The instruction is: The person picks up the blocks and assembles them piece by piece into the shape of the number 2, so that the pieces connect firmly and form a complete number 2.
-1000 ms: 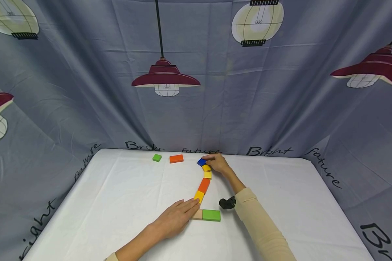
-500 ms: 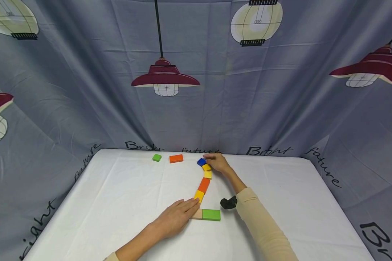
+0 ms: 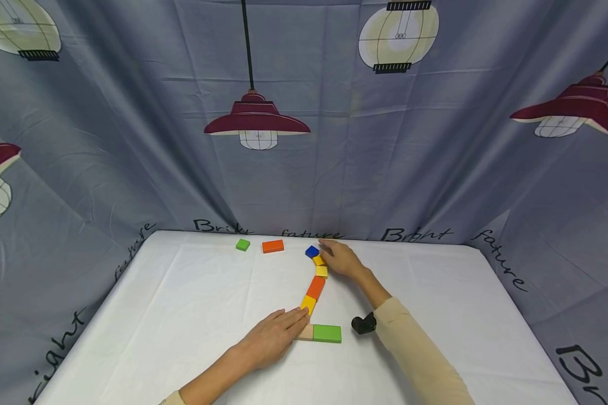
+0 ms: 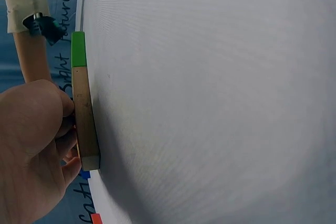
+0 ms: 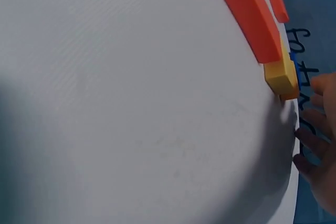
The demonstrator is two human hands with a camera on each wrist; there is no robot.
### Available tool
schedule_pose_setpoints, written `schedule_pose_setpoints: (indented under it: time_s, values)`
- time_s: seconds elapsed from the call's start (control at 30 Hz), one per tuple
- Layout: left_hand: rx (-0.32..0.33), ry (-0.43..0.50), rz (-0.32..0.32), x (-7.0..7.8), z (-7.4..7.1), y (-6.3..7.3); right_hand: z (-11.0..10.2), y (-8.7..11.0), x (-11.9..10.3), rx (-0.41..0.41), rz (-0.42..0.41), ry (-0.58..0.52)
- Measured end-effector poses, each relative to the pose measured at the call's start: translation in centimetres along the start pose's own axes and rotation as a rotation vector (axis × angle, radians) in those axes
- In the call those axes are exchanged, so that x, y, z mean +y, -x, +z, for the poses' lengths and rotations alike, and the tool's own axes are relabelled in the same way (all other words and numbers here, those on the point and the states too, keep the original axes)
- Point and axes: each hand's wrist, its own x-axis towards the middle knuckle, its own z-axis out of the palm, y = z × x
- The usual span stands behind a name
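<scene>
A curving row of blocks runs up the white table. It holds a yellow block (image 3: 308,304), an orange block (image 3: 315,287), two smaller yellow blocks (image 3: 321,271) and a blue block (image 3: 312,251) at the far end. My left hand (image 3: 273,340) lies with extended fingers over the plain wooden block (image 4: 85,114), its fingertips at the lower yellow block. A green block (image 3: 327,333) adjoins the wooden one. Just right of the blue block is my right hand (image 3: 342,259), loosely bent and seemingly holding nothing; whether a fingertip touches a block is unclear.
Near the far table edge lie a loose orange block (image 3: 272,246) and a small green block (image 3: 242,244). A black device (image 3: 363,323) is strapped at the right sleeve. A grey-blue curtain (image 3: 329,185) with printed lamps surrounds the table (image 3: 182,315).
My right hand has shifted slightly right, away from the blue block, and its forearm has moved right too. My left hand stays where it was.
</scene>
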Motion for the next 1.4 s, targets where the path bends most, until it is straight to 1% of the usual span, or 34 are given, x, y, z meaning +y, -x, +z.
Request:
schedule_pose_setpoints:
  time_s: [0.23,0.37,0.53,0.73,0.93,1.13,1.27,1.33,1.4]
  values:
    - [-0.009,0.010,-0.009,0.0,-0.1,-0.1,-0.2,0.9,-0.2,0.002,-0.078,0.262]
    - [-0.007,0.022,-0.013,0.0,-0.1,-0.1,-0.3,1.5,-0.3,-0.005,-0.108,0.357]
    - [-0.008,0.021,-0.011,0.0,-0.1,0.0,-0.2,2.1,-0.5,-0.044,-0.136,0.432]
    - [-0.005,0.010,-0.007,0.0,-0.1,0.0,0.0,2.7,-0.8,-0.091,-0.174,0.478]
    - [-0.004,0.017,-0.009,0.0,-0.1,-0.1,0.2,3.0,-0.9,-0.133,-0.176,0.484]
    - [0.014,0.044,-0.005,-0.1,-0.2,-0.1,0.4,2.9,-0.7,-0.146,-0.168,0.512]
    - [0.036,0.085,0.010,-0.4,-0.4,-0.3,0.5,2.9,-0.7,-0.147,-0.165,0.526]
    - [0.035,0.125,0.011,-0.6,-0.5,-0.6,0.6,2.9,-0.7,-0.141,-0.166,0.535]
    - [0.014,0.197,-0.001,-0.9,-0.8,-0.9,0.7,2.9,-0.7,-0.136,-0.168,0.542]
